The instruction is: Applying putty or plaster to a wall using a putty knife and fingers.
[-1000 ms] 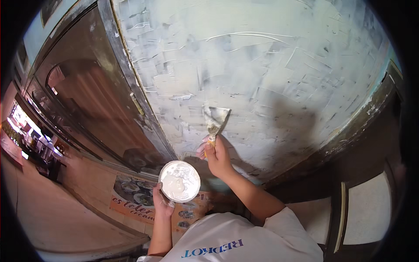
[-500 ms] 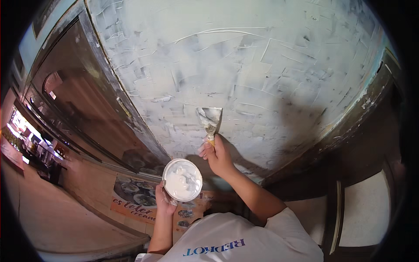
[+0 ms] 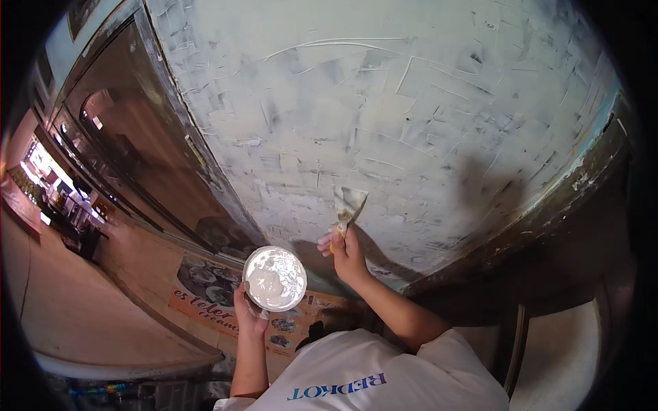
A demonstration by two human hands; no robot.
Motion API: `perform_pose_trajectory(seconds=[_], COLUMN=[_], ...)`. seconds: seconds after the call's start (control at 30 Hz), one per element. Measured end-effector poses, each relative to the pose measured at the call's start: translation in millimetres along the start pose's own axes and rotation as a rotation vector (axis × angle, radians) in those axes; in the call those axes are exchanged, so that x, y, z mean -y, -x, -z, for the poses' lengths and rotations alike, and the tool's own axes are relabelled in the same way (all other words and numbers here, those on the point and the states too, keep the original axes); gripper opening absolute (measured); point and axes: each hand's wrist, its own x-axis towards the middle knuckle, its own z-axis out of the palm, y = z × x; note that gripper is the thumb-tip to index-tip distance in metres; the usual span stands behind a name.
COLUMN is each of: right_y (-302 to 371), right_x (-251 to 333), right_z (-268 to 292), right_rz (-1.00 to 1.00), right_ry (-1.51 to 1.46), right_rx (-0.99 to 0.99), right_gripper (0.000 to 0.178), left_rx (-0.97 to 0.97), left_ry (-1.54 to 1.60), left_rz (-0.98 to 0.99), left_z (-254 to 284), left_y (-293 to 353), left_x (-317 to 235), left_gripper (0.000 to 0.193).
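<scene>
My left hand (image 3: 251,309) is closed round the lower left side of a round white tub (image 3: 303,282). Wet white putty (image 3: 269,283) lies inside it, glossy and heaped toward the middle. Farther right, my right hand (image 3: 348,255) grips the yellow handle of a putty knife (image 3: 351,201), its broad blade pointing up and smeared with putty. The blade is in front of the wall (image 3: 384,123); whether it touches the surface I cannot tell. White smears show on fingers of both hands.
Patchy putty strokes and ridges cover the wall. A framed brown glass panel (image 3: 147,151) borders it on the left, a dark worn edge strip (image 3: 548,212) on the right. An orange printed banner (image 3: 205,301) lies low behind the tub. A pale chair-like panel (image 3: 558,356) stands at lower right.
The putty knife has moved down and slightly right, and its blade has tilted to the right. The tub has shifted a little left. My view has turned slightly. Both hands keep their hold.
</scene>
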Motion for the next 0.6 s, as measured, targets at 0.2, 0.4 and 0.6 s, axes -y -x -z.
perform_pose_trajectory(seconds=[0.2, 0.4, 0.6], right_y=[53, 13, 69], right_x=[-47, -9, -63], right_z=[20, 15, 37], right_rz=[-0.196, -0.002, -0.287], right_ry=[0.111, -0.042, 0.062], right_rx=[0.108, 0.074, 0.087], right_gripper=[0.02, 0.026, 0.026], left_rx=[-0.044, -0.1, -0.131], left_ry=[0.069, 0.091, 0.095], left_rz=[-0.03, -0.025, -0.052], left_z=[-7, 6, 4], left_y=[12, 19, 22], left_x=[17, 37, 40], left_gripper=[0.043, 0.044, 0.044])
